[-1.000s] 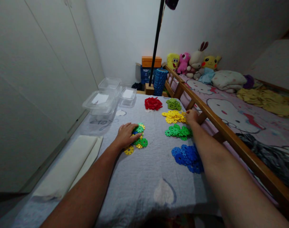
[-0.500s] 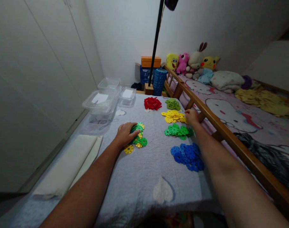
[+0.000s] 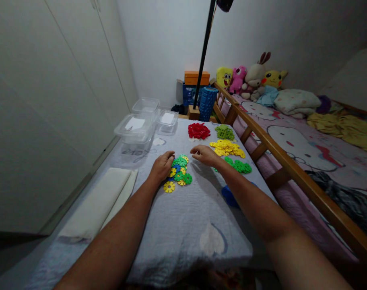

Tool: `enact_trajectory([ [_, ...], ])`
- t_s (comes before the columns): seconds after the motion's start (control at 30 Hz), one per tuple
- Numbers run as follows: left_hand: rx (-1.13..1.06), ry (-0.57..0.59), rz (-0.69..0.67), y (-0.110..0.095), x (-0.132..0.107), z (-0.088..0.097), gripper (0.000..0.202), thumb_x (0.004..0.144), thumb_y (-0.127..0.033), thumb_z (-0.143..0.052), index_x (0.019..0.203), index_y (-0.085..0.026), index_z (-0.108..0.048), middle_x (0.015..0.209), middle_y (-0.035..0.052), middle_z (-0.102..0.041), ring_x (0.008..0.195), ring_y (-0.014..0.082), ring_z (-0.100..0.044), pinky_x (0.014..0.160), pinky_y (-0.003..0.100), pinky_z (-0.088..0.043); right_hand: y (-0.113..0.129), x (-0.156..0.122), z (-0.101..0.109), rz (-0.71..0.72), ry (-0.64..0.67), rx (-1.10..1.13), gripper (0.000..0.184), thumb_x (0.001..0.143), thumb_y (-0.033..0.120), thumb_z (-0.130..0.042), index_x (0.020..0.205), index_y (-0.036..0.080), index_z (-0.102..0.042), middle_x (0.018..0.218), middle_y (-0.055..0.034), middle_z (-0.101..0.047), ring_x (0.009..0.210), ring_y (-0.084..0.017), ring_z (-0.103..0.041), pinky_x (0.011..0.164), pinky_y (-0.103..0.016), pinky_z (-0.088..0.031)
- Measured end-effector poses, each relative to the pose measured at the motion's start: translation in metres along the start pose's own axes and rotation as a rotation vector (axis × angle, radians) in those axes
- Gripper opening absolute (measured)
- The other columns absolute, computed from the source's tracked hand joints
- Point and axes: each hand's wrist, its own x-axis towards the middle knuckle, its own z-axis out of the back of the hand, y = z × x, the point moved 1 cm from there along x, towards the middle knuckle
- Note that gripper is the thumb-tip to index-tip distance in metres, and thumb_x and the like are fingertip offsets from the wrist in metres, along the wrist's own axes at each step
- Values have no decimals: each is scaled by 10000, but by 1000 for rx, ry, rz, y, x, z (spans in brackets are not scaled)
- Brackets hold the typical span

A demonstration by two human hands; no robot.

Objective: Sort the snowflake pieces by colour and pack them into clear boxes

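Two grips were over the surface. The left grip lay against the left edge of one mixed pile, fingers bent; whether it grasped a disc could not be told. The right grip hung just right of that pile, released, fingers parted. So the mixed pile, yellow, green and blue, lay between both. Five single-colour piles spread right and far: blue pile, nearest, partly behind the forearm, then green pile, yellow pile, lime pile and red pile. At least three clear boxes stood far left; one folded cloth lay near left.
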Motion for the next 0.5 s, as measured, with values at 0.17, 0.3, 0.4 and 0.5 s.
enact_trajectory([
  [0.17,-25,-63,26,7,4,3,462,931,-362,-400,1284,-180,-637,1204,95,-745,1125,231,-683,1038,386,-509,17,8,-30,57,46,-108,292,852,226,-724,1135,161,-756,1075,-93,-730,937,-184,-654,866,-278,-492],
  [0.3,3,-148,56,10,6,7,438,912,-323,-403,1234,-180,-664,1178,91,-754,1118,232,-684,1039,381,-504,24,9,-41,23,83,-125,329,807,267,-783,1114,154,-747,1018,-88,-723,895,-195,-640,824,-281,-489],
  [0.4,16,-169,56,10,7,7,429,900,-308,-403,1203,-179,-677,1177,89,-754,1121,228,-683,1046,372,-498,27,7,-43,-11,92,-104,339,784,240,-793,1109,157,-740,1037,-86,-727,891,-198,-641,799,-274,-481],
  [0.5,25,-164,57,9,6,7,423,886,-303,-413,1181,-168,-685,1176,100,-752,1123,236,-682,1044,377,-498,28,4,-41,-51,71,-47,349,756,194,-788,1101,175,-735,999,-49,-730,859,-176,-639,765,-251,-468],
])
